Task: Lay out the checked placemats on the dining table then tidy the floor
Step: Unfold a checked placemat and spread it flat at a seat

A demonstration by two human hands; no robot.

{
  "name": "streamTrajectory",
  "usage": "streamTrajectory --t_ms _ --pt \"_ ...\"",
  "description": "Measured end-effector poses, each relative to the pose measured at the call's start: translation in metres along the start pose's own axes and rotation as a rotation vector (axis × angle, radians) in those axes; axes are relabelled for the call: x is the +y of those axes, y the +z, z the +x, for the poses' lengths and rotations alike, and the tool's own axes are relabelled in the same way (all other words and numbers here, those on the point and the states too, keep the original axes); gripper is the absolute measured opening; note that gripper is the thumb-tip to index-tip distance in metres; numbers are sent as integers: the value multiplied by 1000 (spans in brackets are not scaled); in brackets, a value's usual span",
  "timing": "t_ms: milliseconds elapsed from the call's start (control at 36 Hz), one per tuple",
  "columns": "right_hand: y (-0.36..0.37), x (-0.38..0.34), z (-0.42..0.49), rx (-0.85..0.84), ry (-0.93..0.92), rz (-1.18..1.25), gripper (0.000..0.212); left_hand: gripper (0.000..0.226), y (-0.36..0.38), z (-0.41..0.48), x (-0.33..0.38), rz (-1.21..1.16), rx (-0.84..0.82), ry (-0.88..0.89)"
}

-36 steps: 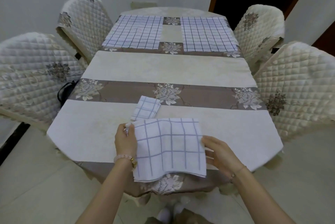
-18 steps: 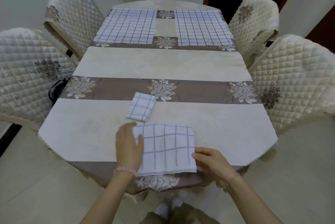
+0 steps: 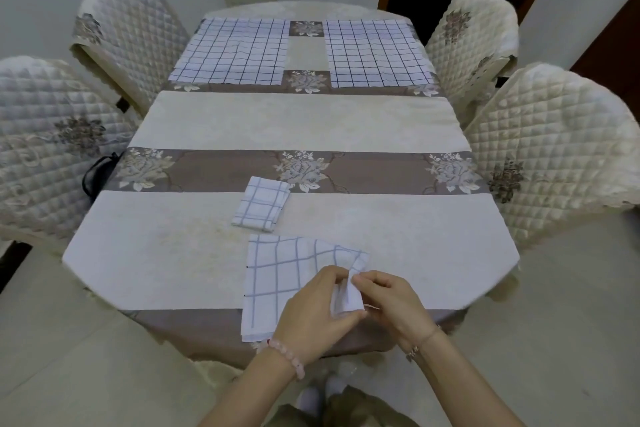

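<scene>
At the near edge of the dining table (image 3: pixel 156 264), a folded checked placemat (image 3: pixel 277 281) lies flat on its left side, its near corner overhanging the brown border. Its right edge is lifted off the cloth and bunched between both hands. The left hand (image 3: pixel 311 312) pinches that raised fold from the left with curled fingers and thumb, and the right hand (image 3: pixel 393 305) pinches it from the right, fingertips almost meeting; whether they hold one layer or several is hard to make out. Just beyond lies a smaller folded placemat (image 3: pixel 261 203), apart from the first. At the far end, two spread placemats (image 3: pixel 232 51) (image 3: pixel 377 52) lie side by side.
</scene>
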State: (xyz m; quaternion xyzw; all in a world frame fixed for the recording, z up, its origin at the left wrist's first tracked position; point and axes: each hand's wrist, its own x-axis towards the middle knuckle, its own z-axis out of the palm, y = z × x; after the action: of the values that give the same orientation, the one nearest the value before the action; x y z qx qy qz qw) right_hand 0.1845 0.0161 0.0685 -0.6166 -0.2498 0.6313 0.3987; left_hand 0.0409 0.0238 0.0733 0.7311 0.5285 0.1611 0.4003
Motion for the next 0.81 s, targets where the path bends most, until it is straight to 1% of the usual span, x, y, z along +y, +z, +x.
streamTrajectory --t_ms 83,167,250,333,472,556,611,694,722,806 --pt "-2 -2 -4 -26 6 86 14 39 1 -2 1 -70 48 22" --pt "-6 -6 -9 -100 -2 157 24 29 0 -1 2 -141 103 27" --pt "-6 -10 -15 -176 -25 207 28 29 0 2 2 -190 141 39" --pt "-5 -12 -19 -205 -65 180 36 27 0 3 4 -218 159 65" --pt "-2 -13 -20 -192 -116 195 35 35 -2 3 7 -229 144 81" --pt "-2 -11 -19 -162 -126 190 45 37 -3 0 7 -231 147 89" --pt "-3 -9 -17 -123 -138 153 37 32 -3 0 6 -260 174 71" --pt "-3 -8 -14 -67 -138 117 31 19 -4 1 5 -303 220 51" --pt "-4 -6 -11 -55 -131 111 28 18 -5 1 4 -304 233 59" --pt "-9 -7 -9 -41 -134 66 22 28 -11 3 2 -291 290 68"
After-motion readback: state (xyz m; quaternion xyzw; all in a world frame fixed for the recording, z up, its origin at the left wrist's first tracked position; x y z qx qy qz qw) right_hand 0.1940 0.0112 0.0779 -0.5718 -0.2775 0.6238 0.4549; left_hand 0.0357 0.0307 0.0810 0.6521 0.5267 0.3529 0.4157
